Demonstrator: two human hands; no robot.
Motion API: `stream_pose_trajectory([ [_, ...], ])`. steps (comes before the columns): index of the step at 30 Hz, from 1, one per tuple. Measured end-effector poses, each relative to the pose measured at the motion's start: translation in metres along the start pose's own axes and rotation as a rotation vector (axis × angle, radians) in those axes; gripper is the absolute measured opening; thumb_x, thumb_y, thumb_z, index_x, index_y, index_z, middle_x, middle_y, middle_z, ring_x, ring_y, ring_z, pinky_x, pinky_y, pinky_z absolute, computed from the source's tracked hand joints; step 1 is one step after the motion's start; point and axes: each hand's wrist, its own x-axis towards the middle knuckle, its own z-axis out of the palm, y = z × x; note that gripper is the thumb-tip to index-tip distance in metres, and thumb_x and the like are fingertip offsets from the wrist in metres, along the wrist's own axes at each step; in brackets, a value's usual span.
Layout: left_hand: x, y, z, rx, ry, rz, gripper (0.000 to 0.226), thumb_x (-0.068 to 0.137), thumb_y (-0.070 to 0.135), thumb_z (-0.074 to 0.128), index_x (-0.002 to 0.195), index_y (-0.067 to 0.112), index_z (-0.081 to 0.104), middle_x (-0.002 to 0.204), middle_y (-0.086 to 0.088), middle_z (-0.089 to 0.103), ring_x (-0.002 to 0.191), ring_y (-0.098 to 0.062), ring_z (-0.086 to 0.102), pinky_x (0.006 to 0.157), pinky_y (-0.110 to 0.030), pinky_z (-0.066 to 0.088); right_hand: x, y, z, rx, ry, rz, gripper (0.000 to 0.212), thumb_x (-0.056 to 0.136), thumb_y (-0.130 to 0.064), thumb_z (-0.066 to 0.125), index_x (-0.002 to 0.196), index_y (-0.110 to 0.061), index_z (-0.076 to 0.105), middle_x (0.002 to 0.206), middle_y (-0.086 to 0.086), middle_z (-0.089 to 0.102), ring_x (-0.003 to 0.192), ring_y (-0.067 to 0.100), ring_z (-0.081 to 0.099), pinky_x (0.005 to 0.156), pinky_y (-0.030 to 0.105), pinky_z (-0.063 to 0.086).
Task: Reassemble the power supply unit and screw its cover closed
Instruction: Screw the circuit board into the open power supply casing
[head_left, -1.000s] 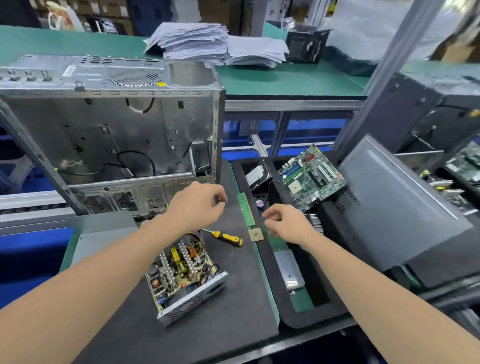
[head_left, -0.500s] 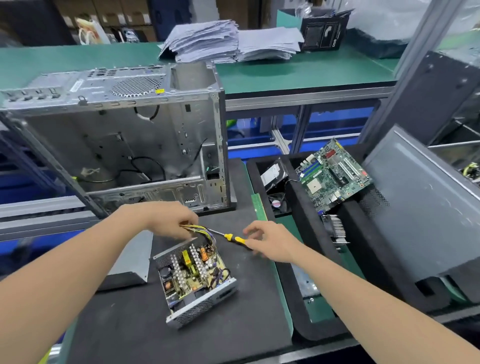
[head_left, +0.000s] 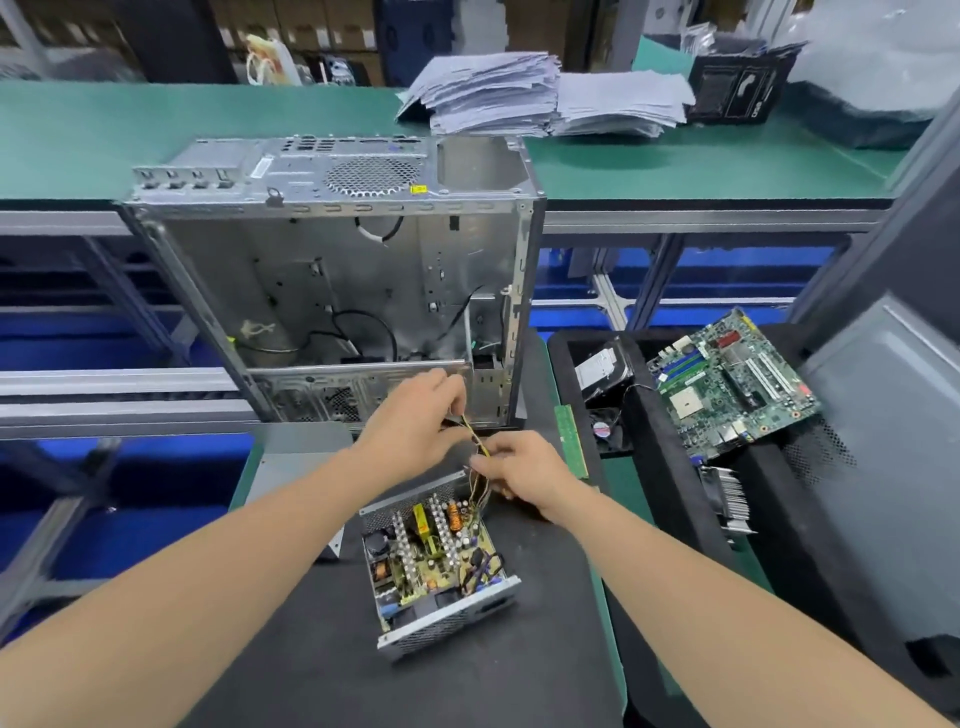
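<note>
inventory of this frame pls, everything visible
PSU: 1, silver, open, on black mat
wires: bundle, yellow and black, from PSU up into both hands
cover: 1, grey, left of PSU
PC case: 1, silver, open, behind PSU
RAM stick: 1, green, mat's right edge
motherboard: 1, green, on black tray, right
hard drive: 1, silver-black, in tray
fan: 1, black, in tray
heatsink: 1, silver, below motherboard
paper stacks: 2, white, far green bench
left hand: pinches wires
right hand: pinches wires
</note>
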Motion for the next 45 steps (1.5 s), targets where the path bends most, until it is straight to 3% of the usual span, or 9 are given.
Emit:
stream_pose_trajectory([
  [3,-0.014,-0.011,0.0,-0.096,-0.265,-0.098,0.019,0.095,0.048,0.067,0.09,0.031,0.058,0.079,0.014,0.066,0.074,-0.006,0.063,0.068,-0.031,0.054,0.007,-0.005,-0.004,0.08,-0.084,0.099,0.019,0.096,-0.015,0.072,0.077,-0.014,0.069,0.058,-0.002,0.057,0.059,0.018,0.055,0.051,0.029,0.042],
  [6,-0.029,-0.018,0.004,-0.066,-0.549,-0.088,0.023,0.095,0.044,0.069,0.111,0.028,0.07,0.091,0.014,0.067,0.089,-0.011,0.066,0.077,-0.029,0.049,0.011,-0.008,-0.005,-0.081,-0.076,0.084,0.02,0.094,-0.022,0.068,0.074,-0.017,0.066,0.059,0.002,0.06,0.06,0.022,0.058,0.052,0.031,0.042],
  [13,-0.033,-0.015,0.006,0.009,-0.597,-0.118,0.044,0.102,0.044,0.058,0.145,0.045,0.049,0.129,0.001,0.067,0.122,-0.027,0.057,0.102,-0.043,0.046,0.003,-0.017,0.001,-0.386,0.048,-0.094,0.024,0.077,-0.038,0.057,0.068,-0.017,0.05,0.059,0.002,0.068,0.052,0.014,0.071,0.055,0.035,0.058],
  [18,-0.032,-0.011,0.009,0.082,-0.667,-0.09,0.049,0.106,0.039,0.048,0.15,0.053,0.03,0.14,-0.003,0.061,0.125,-0.034,0.056,0.086,-0.043,0.044,0.005,-0.016,-0.007,-0.385,0.06,-0.024,0.02,0.083,-0.027,0.06,0.069,-0.017,0.05,0.06,0.006,0.071,0.05,0.018,0.07,0.048,0.022,0.048],
  [25,-0.035,-0.017,0.003,-0.071,-0.613,-0.128,0.041,0.1,0.044,0.061,0.139,0.049,0.05,0.127,0.004,0.066,0.121,-0.027,0.056,0.098,-0.044,0.047,0.017,-0.027,-0.009,-0.395,-0.049,-0.106,0.016,0.092,-0.021,0.071,0.083,-0.009,0.066,0.068,0.005,0.075,0.066,0.017,0.076,0.066,0.031,0.061],
  [31,-0.043,-0.016,0.004,-0.204,-0.565,-0.116,0.042,0.096,0.04,0.069,0.135,0.05,0.054,0.102,0.015,0.057,0.095,-0.016,0.049,0.082,-0.037,0.042,0.035,-0.051,0.008,-0.699,-0.205,-0.243,0.009,0.087,-0.017,0.081,0.093,-0.014,0.075,0.088,0.004,0.077,0.078,0.013,0.065,0.084,0.035,0.06],
  [36,-0.05,-0.015,0.007,-0.298,-0.509,-0.159,0.018,0.093,0.037,0.074,0.093,0.046,0.059,0.09,0.019,0.059,0.094,-0.018,0.055,0.086,-0.038,0.047,0.042,-0.062,0.024,-0.819,-0.309,-0.192,0.015,0.083,-0.011,0.08,0.087,-0.025,0.076,0.086,-0.002,0.071,0.082,0.022,0.07,0.066,0.033,0.061],
  [39,-0.055,-0.021,0.008,-0.375,-0.471,-0.221,0.02,0.089,0.038,0.08,0.086,0.049,0.064,0.096,0.011,0.07,0.1,-0.019,0.062,0.094,-0.038,0.049,0.046,-0.063,0.021,-0.708,-0.378,-0.153,0.014,0.087,-0.013,0.081,0.084,-0.024,0.072,0.08,-0.005,0.066,0.073,0.016,0.068,0.058,0.027,0.06],
  [45,-0.059,-0.024,0.014,-0.439,-0.422,-0.295,0.019,0.084,0.038,0.084,0.102,0.04,0.078,0.099,0.014,0.076,0.099,-0.01,0.068,0.095,-0.03,0.051,0.044,-0.053,0.018,-0.445,-0.399,-0.035,0.008,0.096,-0.007,0.072,0.099,-0.014,0.068,0.083,0.005,0.068,0.074,0.02,0.065,0.074,0.04,0.064],
])
